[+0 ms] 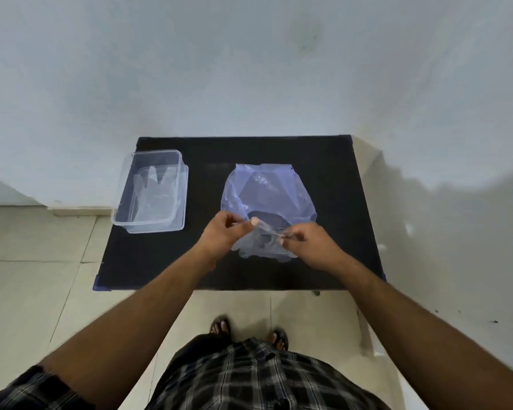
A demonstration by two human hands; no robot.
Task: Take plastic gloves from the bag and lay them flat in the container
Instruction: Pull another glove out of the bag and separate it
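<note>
A translucent plastic bag (267,190) lies in the middle of the black table top (332,179), its mouth toward me. In front of the mouth a thin clear plastic glove (259,242) hangs between my hands. My left hand (224,233) pinches the glove's upper edge on the left, and my right hand (307,242) pinches it on the right. At the table's left rear stands a clear rectangular container (125,199); a flat clear glove (153,187) rests inside it, fingers pointing away from me.
The small table stands against a pale wall (249,69). Tiled floor (36,276) surrounds it, and the container overhangs the table's left edge slightly. My feet in sandals (219,325) are just below the table's front edge.
</note>
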